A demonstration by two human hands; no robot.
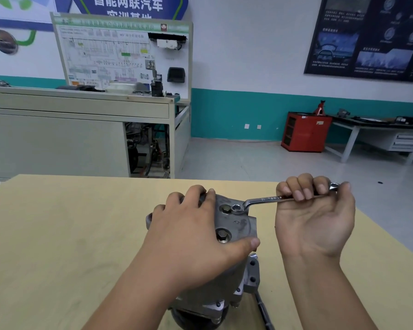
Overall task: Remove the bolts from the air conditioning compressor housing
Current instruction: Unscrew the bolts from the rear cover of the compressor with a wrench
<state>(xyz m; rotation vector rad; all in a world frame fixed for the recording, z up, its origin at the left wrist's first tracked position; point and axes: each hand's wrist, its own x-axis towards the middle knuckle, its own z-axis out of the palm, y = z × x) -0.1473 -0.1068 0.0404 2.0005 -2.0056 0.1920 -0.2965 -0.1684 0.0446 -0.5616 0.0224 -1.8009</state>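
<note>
Compressor [241, 225] stands mid-bench [57, 234]. Far bolt [225, 209] and near bolt [222, 235] are both seated; none is out yet. Your left hand [188, 234] has its fingers wrapped over the compressor. Your right hand [315, 217] has its fingers clamped on the wrench [267, 200], whose ring sits at 3 o'clock of the far bolt.

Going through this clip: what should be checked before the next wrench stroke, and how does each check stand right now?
1. Grip on the silver ring wrench: ok, the right hand curls its fingers round the shank.
2. Ring seated on the upper hex bolt: not ok, the ring lies beside the bolt head.
3. Grey cast-metal compressor housing steadied: ok, the left hand grips its top.
4. Lower hex bolt in its hole: ok.
5. Housing base flat on the pale wooden table: cannot tell, the arms hide it.
</note>
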